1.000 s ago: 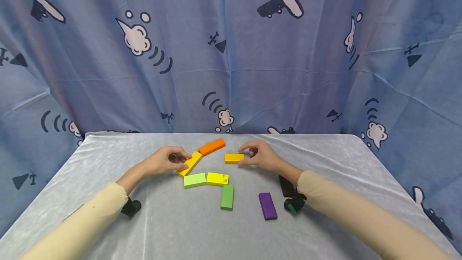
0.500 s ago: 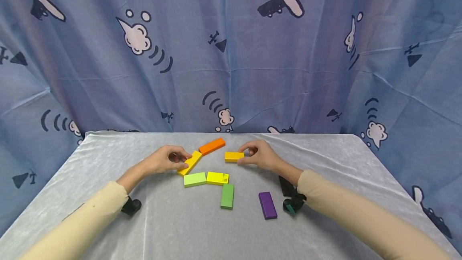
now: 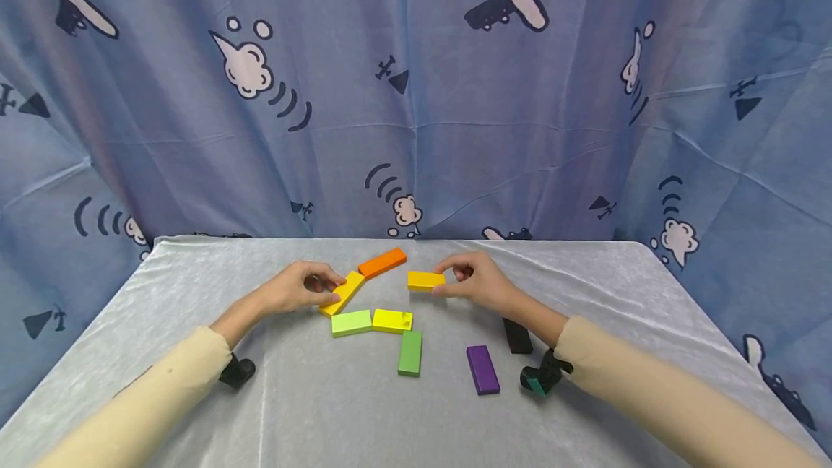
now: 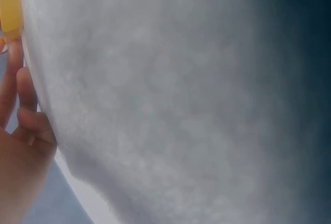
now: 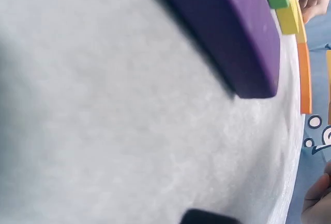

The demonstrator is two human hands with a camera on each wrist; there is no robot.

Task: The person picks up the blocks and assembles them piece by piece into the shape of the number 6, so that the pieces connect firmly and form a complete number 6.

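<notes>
My left hand pinches a yellow block that lies slanted on the cloth, its far end near an orange block. To the right, my right hand holds an amber-yellow block by its right end, between thumb and fingers. In the right wrist view the held block is cut off by the frame edge and looks raised off the table. Closer to me, a light green block and a bright yellow block lie end to end, with a green block below the yellow one.
A purple block lies at the front right, with a black block beyond it, beside the right forearm. Grey-white cloth covers the table. A blue printed curtain hangs behind the far edge.
My right hand has closed its fingertips on the amber-yellow block and shifted slightly right and away with it. More of the black block shows now. The left hand stays put.
</notes>
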